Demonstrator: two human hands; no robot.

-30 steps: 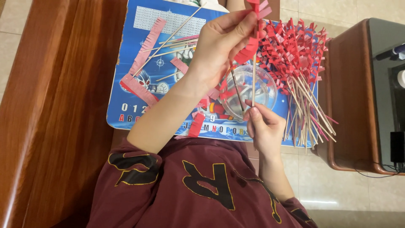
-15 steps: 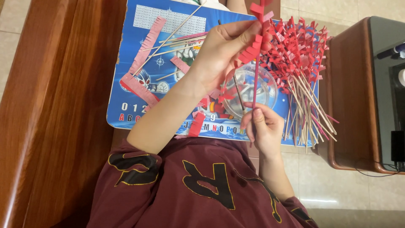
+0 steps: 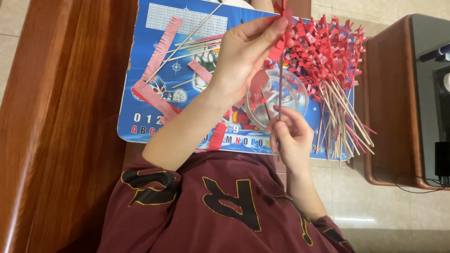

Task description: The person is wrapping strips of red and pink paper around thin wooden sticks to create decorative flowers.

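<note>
**Red fringe wound onto a stick over a lap board**

On a blue printed board (image 3: 154, 126) laid across the lap, two bare hands worked one thin stick (image 3: 280, 89) held upright between them. At far left ran the brown wooden bench (image 3: 61, 117), well apart from the work. On the board's left half lay loose pink fringed strips (image 3: 161, 47) and a few bare sticks (image 3: 197, 42), set within reach of the raised arm. The left hand (image 3: 243, 58) was lifted above the board, thumb and fingertips pressed together on the red fringed paper (image 3: 281, 44) at the stick's top, apparently to keep the wrap tight against the wood. Below it, the right hand (image 3: 290, 136) pinched the stick's lower end between thumb and fingers, which seemingly steadied it and let it be turned. Behind the stick sat a clear round plastic cup (image 3: 293, 96) on the board, holding some red scraps; what else it held could not be told. Just right of the cup lay a heap of finished sticks (image 3: 328, 61), red tops bunched together and bare ends fanned out past the board's near edge, crowding the right hand's side. Farther right stood a dark wooden cabinet (image 3: 389, 93), with pale tiled floor (image 3: 375, 206) showing between it and the maroon shirt (image 3: 225, 206).
</note>
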